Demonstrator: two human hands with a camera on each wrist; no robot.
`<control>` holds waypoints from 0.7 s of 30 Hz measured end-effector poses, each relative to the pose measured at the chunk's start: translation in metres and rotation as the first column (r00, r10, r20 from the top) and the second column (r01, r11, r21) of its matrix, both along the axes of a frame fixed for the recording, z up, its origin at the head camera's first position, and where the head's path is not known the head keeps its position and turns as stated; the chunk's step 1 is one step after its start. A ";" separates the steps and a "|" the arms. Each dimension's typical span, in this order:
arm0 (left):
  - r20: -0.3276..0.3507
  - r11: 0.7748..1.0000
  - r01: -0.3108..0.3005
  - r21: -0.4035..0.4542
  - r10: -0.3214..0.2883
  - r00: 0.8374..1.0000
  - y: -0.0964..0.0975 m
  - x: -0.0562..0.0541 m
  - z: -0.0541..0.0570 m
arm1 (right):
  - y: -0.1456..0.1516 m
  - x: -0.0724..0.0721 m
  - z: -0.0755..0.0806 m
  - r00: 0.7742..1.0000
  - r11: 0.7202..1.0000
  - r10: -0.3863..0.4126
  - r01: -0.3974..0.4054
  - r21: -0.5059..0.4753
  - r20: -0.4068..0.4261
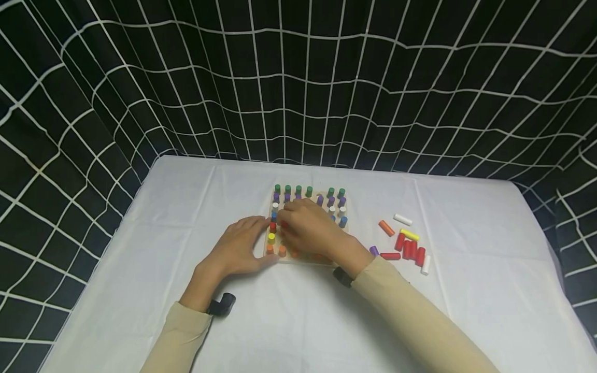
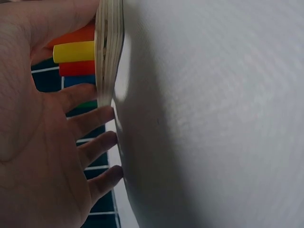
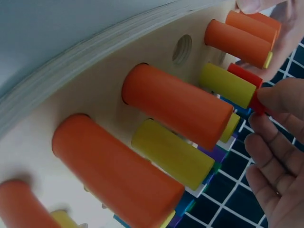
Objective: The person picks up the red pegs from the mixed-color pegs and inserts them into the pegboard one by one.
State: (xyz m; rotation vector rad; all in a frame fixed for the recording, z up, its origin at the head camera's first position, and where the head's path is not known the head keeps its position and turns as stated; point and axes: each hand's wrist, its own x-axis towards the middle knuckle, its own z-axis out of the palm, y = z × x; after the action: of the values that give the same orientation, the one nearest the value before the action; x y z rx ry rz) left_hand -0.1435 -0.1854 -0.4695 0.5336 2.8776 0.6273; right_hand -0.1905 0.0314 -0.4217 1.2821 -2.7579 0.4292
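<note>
A wooden pegboard carries rows of coloured pegs: green, purple, white, blue, red, yellow and orange. My left hand lies at the board's left side. Its thumb reaches the near corner and its fingers are extended along the edge, as the left wrist view also shows. Over the middle of the board, my right hand pinches a red peg between thumb and index finger, near the left end of the rows. An orange peg and a yellow peg stand in the nearer rows. The right hand hides much of the board's middle.
Loose pegs lie on the white cloth right of the board: several red pegs, a yellow one, an orange one, a purple one and white ones. A black curtain with white netting surrounds the table.
</note>
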 end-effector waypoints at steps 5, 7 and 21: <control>0.015 1.000 -0.002 -0.006 0.002 1.000 0.000 0.001 0.000 | -0.001 0.000 -0.002 1.000 1.000 0.001 -0.001 0.003 -0.014; 0.020 1.000 -0.002 -0.005 0.002 1.000 -0.001 0.001 0.000 | -0.001 -0.001 -0.003 1.000 1.000 -0.003 0.003 -0.002 -0.008; 0.013 1.000 0.001 0.011 -0.001 1.000 -0.001 0.001 0.000 | -0.002 0.000 -0.003 0.999 0.999 -0.041 0.041 -0.003 0.000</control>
State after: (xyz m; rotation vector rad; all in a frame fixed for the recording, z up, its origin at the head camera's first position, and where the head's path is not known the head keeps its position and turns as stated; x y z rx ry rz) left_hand -0.1428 -0.1861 -0.4699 0.5304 2.8632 0.6439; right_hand -0.1905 0.0298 -0.4248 1.2222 -2.7770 0.4302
